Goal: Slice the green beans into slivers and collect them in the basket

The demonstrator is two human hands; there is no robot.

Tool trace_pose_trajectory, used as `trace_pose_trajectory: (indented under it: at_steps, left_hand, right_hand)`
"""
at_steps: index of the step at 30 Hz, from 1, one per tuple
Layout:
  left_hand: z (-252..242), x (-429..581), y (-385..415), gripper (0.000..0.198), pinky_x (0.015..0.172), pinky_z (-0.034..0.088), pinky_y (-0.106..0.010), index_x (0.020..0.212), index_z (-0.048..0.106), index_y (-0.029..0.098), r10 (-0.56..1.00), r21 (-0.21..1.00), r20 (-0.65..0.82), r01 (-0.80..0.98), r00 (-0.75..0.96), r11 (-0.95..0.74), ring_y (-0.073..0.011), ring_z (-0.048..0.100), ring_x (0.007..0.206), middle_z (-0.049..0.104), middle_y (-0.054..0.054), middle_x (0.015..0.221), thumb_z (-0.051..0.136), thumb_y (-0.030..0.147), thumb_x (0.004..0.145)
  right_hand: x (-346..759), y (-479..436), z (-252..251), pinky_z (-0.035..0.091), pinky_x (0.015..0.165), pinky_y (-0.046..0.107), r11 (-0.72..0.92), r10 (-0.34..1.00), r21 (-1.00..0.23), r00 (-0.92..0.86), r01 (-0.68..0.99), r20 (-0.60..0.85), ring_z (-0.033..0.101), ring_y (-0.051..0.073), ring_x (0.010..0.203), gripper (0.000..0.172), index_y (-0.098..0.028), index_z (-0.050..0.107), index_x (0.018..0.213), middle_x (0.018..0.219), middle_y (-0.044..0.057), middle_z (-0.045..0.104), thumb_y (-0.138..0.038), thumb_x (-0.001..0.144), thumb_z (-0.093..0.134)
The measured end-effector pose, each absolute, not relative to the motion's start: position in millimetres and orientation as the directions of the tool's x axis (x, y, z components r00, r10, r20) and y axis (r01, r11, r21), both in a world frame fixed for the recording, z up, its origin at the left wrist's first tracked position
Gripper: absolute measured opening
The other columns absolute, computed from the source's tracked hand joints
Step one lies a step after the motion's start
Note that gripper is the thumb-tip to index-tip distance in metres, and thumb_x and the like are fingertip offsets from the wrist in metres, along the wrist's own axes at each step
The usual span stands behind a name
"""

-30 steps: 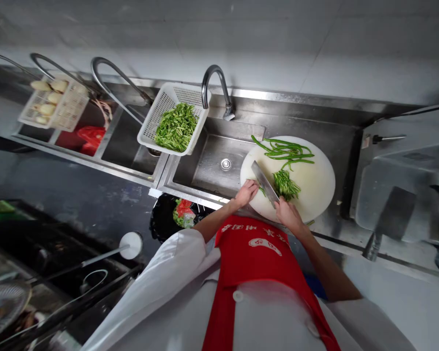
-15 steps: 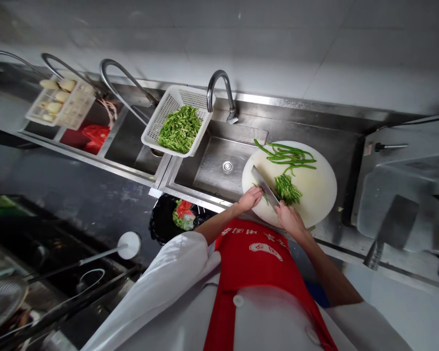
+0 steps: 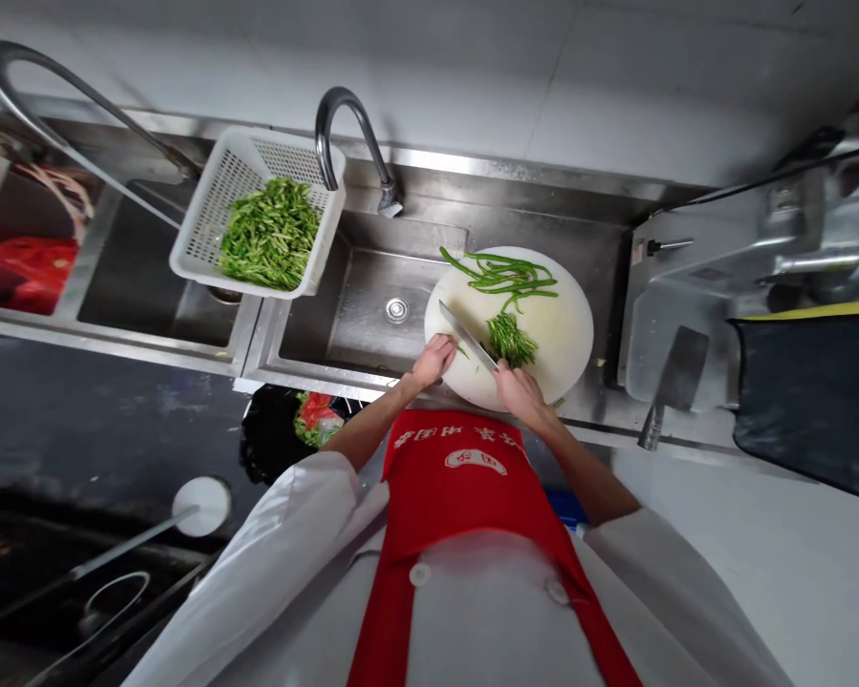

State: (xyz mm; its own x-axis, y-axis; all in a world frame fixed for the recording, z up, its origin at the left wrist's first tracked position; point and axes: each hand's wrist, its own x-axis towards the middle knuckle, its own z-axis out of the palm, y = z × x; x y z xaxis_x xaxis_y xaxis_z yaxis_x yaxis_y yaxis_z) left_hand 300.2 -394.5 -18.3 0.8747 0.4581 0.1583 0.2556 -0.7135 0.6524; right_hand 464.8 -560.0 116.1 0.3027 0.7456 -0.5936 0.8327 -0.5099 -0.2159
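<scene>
My right hand (image 3: 519, 389) is wrapped round the handle of a kitchen knife (image 3: 465, 334), whose blade points away and to the left over the round white cutting board (image 3: 576, 324). On the blade's left side, my left hand (image 3: 435, 360) is closed at the board's near-left edge. A bit of green pepper (image 3: 461, 350) shows at its fingertips; the rest is hidden. Just right of the blade lies a pile of thin green pepper strips (image 3: 513, 342). Several long whole green peppers (image 3: 508, 274) lie across the far part of the board.
A white perforated basket (image 3: 199, 205) holding cut green strips rests over the sinks, left of a curved faucet (image 3: 347, 100). A cleaver (image 3: 677, 382) lies to the right, beside a dark bag (image 3: 808, 391). Below the sink edge stands a black-lined bin (image 3: 258, 439).
My view has shifted right, so the board and sinks appear further left and the dark bag shows more. Both hands stay at the board, the knife still between the left hand and the strips.
</scene>
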Motion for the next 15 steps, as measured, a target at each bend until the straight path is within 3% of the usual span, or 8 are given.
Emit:
trace_pose_trajectory:
  at_steps: [15]
  left_hand:
    - [-16,294,-392,0.029,0.102,0.050,-0.042,0.111,0.065,0.016,0.458,0.634,0.194,0.245,0.868,-0.733,-0.0232,0.055,0.112,0.063,-0.013,0.114,0.039,0.027,0.103]
  right_hand:
    - [457,-536,117,0.046,0.088,0.028,-0.502,0.767,-0.335,0.232,0.797,-0.599,0.069,0.026,0.108,0.032,-0.010,0.056,0.125,0.114,0.020,0.072,-0.029,0.107,0.037]
